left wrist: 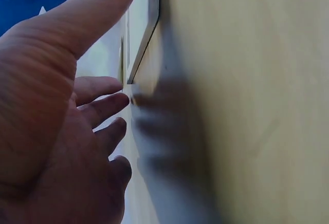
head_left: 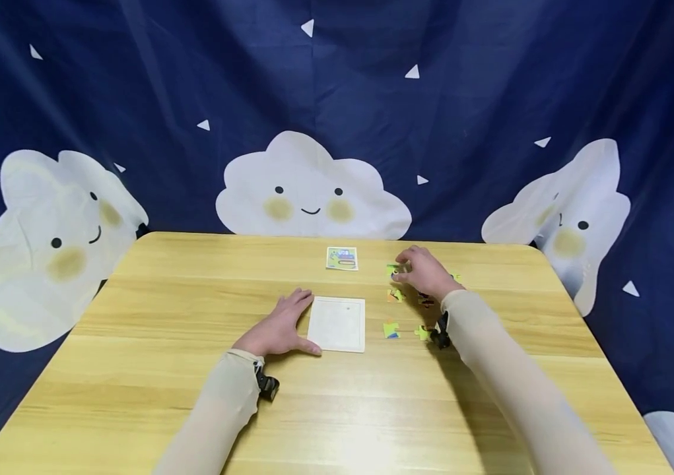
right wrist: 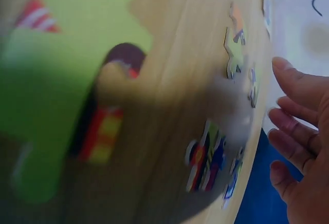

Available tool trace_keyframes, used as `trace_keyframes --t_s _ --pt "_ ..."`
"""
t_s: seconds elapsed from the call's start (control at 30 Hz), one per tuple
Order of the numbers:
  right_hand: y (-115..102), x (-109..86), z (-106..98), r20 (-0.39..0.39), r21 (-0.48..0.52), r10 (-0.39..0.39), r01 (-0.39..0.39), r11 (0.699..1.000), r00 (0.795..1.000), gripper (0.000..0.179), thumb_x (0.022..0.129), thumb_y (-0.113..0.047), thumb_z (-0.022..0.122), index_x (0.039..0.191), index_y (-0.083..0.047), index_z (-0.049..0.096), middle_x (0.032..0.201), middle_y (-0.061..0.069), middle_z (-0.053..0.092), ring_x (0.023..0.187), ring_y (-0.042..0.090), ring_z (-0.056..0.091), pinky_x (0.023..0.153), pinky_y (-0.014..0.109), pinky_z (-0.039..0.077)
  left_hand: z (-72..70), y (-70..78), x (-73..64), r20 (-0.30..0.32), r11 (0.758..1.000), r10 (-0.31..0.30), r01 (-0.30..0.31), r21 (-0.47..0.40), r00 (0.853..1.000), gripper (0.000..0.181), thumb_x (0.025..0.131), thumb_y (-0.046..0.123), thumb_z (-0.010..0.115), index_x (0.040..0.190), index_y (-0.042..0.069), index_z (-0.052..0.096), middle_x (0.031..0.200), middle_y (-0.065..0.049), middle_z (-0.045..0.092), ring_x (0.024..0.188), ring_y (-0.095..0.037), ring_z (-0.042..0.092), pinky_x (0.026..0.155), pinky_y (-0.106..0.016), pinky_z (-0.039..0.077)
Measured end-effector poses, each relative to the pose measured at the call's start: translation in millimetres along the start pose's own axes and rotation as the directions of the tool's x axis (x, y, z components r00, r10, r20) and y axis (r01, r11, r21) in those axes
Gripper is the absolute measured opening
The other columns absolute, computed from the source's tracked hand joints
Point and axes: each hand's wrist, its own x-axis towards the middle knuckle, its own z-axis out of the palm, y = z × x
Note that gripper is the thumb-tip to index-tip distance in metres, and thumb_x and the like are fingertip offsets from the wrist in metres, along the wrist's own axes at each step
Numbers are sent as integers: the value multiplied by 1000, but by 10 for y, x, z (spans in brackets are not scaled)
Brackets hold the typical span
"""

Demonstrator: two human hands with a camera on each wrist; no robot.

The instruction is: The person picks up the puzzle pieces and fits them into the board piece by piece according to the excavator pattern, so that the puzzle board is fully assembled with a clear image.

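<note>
A square white board [head_left: 337, 324] with a low rim lies mid-table. My left hand [head_left: 280, 328] rests at its left edge, thumb at the near corner and fingers at the far one. To the right, my right hand [head_left: 424, 272] hovers over scattered jigsaw pieces, thumb and fingers apart around a green piece [head_left: 392, 270]. In the right wrist view that hand [right wrist: 303, 118] shows a gap between thumb and fingers, with nothing held. Below it are an orange-and-green piece [head_left: 395, 295] and a dark-patterned piece [head_left: 426, 300], partly in shadow. A large green piece [right wrist: 36, 85] fills the left of that view.
A small colourful picture card [head_left: 342, 258] lies behind the board. Nearer me are a green-and-blue piece [head_left: 391, 330] and a yellow-green piece [head_left: 421, 333], the latter beside my right wrist camera [head_left: 440, 332]. A dark blue curtain [head_left: 455, 119] with clouds hangs behind the wooden table [head_left: 152, 310].
</note>
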Motion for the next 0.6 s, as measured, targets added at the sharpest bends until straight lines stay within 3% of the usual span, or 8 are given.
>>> trace_keyframes --t_s 0.23,0.6 --pt "-13 192 89 8 -105 1 0 994 1000 40 89 -22 76 120 -1 64 117 12 56 115 32 48 100 47 41 -3 34 5 -1 1000 -8 8 -29 1000 111 69 45 88 152 -2 32 160 -14 20 148 -32 7 116 -48 19" --pt "-22 232 113 31 -149 -5 10 989 999 31 89 -16 75 115 -1 67 109 11 54 108 30 47 94 45 43 25 24 37 5 1000 -10 10 19 1000 107 71 41 88 152 0 32 159 -9 23 148 -28 9 116 -43 21"
